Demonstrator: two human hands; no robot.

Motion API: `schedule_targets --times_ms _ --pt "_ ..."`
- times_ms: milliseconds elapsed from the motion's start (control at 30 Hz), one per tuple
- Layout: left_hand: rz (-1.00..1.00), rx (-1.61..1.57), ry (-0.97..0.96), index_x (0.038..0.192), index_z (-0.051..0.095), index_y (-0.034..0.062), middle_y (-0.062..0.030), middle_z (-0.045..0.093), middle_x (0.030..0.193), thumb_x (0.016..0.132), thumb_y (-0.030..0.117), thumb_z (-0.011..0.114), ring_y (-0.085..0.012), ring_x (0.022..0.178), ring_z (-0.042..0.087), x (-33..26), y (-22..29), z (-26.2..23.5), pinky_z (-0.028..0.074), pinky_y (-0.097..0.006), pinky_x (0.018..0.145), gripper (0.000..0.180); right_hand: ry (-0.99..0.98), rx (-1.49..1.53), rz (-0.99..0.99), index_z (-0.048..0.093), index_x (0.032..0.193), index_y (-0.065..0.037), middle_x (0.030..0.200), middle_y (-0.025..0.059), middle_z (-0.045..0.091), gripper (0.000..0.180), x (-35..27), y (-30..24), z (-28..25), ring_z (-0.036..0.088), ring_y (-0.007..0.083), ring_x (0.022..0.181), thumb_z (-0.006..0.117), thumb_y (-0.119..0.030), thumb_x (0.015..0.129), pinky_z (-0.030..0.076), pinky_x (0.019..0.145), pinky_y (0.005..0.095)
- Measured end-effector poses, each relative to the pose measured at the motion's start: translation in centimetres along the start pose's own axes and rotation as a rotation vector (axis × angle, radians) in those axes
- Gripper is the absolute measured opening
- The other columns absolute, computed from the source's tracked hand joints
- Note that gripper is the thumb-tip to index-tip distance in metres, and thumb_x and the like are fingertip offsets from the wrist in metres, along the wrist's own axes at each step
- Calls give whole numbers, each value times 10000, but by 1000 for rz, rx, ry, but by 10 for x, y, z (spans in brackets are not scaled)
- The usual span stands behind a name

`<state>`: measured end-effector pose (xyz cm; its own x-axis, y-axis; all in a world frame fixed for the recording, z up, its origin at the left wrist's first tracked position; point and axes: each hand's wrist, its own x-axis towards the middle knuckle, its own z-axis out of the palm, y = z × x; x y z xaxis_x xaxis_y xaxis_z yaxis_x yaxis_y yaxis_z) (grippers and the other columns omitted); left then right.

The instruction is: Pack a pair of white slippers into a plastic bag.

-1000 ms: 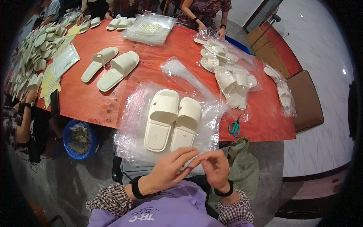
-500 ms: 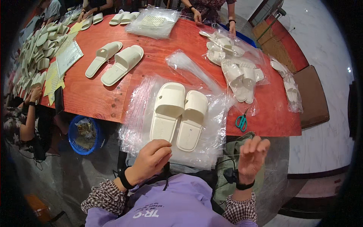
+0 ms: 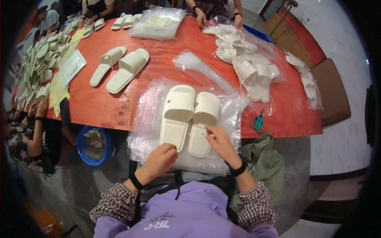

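Note:
A pair of cream slide slippers lies side by side on a stack of clear plastic bags [image 3: 143,123], toes pointing away from me. My left hand [image 3: 160,159] is curled at the heel end of the left slipper [image 3: 174,135], its fingertips pressed together; what they may hold is hidden. Over the right edge of the right slipper [image 3: 200,147] reaches my right hand [image 3: 223,146], with thumb and fingers apart and nothing visible between them. Teal-handled scissors [image 3: 257,123] rest on the red table to the right of the bags.
Another slipper pair [image 3: 129,71] lies farther back on the red table [image 3: 158,59]. Bagged slippers [image 3: 254,77] are piled at right, near a co-worker's hands [image 3: 201,18]. Loose slippers [image 3: 43,49] heap at far left. A blue bin [image 3: 93,160] stands on the floor.
My right hand has swung in from beyond the bags' right side to the right slipper, its fingers now spread. My left hand has barely moved and remains curled.

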<state>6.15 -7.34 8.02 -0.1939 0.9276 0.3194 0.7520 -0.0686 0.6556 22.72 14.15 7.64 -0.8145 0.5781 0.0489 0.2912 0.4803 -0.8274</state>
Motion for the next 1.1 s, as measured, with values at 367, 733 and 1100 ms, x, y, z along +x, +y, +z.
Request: schedule_targets --times_ms 367,733,1100 --pt "-13 180 -119 783 550 36 -107 555 800 808 130 652 -286 783 579 22 16 -7 488 -397 684 140 33 -472 -240 462 1177 119 1151 262 482 472 34 -11 25 484 416 1080 651 -131 825 428 938 441" --pt "-116 280 -12 793 568 35 -119 547 810 777 101 650 -293 800 571 22 6 12 490 -395 705 106 42 -501 -183 441 1192 131 1175 288 462 520 32 -6 29 462 431 1120 663 -181 841 406 975 447" --pt "-87 273 118 825 579 20 -128 549 853 809 95 628 -314 821 564 95 -49 53 485 -414 714 91 120 -192 -289 598 1101 48 1092 208 622 307 37 -4 4 594 346 990 560 -198 922 477 839 396"
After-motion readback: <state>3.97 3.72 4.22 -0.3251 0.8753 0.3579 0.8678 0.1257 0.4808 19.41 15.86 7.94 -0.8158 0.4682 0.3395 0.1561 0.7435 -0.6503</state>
